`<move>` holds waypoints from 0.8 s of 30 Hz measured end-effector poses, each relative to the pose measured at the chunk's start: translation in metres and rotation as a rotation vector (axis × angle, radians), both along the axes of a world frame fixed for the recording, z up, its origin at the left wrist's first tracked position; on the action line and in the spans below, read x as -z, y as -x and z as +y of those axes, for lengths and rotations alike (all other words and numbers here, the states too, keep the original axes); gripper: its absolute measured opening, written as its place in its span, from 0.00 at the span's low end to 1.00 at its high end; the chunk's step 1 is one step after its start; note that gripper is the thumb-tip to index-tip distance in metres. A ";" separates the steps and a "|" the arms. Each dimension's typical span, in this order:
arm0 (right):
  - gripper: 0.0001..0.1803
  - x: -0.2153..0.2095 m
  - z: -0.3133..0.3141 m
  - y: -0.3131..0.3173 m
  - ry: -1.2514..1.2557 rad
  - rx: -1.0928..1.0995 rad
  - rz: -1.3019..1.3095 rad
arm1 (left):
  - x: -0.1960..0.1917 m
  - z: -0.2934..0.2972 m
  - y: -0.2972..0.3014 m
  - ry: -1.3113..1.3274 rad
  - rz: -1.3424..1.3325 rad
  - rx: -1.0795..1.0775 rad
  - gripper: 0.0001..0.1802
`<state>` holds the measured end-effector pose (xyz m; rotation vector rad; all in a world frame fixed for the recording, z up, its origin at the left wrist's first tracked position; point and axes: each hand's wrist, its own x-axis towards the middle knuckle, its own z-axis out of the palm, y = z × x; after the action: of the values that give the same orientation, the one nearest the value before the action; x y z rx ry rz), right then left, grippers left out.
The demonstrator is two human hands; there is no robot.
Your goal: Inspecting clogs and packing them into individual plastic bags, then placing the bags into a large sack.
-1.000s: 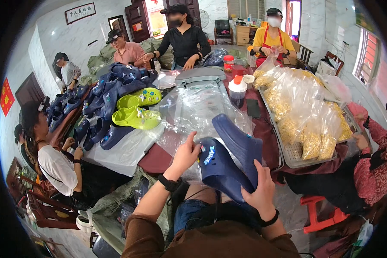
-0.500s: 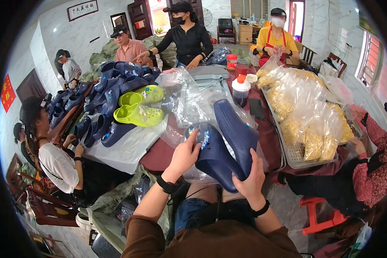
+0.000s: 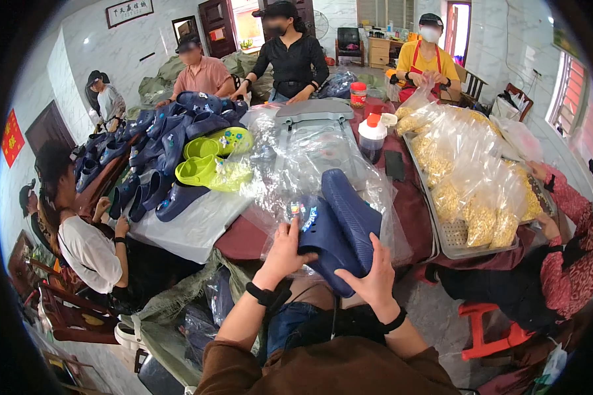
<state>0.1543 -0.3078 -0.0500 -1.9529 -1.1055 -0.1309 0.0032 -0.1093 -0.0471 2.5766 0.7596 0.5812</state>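
Fingers of right hand clamped; left hand touching, hold unclear. Maroon-covered counter ahead. Navy clog pair in right hand's clamp, at near counter edge, held together presumably for steadiness. White-and-blue charm faces up, perhaps for easy viewing.

A workshop — heaped clogs, filled bags, several workers.

Bright overall; daylight at window and doorway; glare on clear plastic; edges bowed, corners black.
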 end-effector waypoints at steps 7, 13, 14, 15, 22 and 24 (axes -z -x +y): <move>0.49 -0.007 -0.024 -0.011 -0.135 -0.098 -0.099 | 0.050 0.027 0.004 0.159 -0.133 -0.230 0.47; 0.47 -0.019 -0.038 0.008 -0.030 -0.106 0.006 | 0.068 0.016 -0.004 0.043 -0.141 -0.255 0.51; 0.46 -0.020 -0.039 0.011 0.006 -0.096 0.080 | 0.072 0.017 -0.003 0.039 -0.169 -0.243 0.53; 0.46 -0.020 -0.043 0.008 0.006 -0.095 0.080 | 0.069 0.017 -0.002 0.039 -0.169 -0.243 0.53; 0.39 -0.030 -0.062 -0.017 -0.017 -0.167 0.000 | 0.045 0.019 0.016 0.106 -0.245 -0.130 0.56; 0.39 -0.029 -0.058 -0.020 -0.004 -0.179 0.091 | 0.040 0.016 0.020 0.142 -0.235 -0.081 0.57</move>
<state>0.1746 -0.3654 -0.0206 -1.8280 -1.2124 0.0521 -0.0163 -0.0929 -0.0869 2.3065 0.7965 0.8089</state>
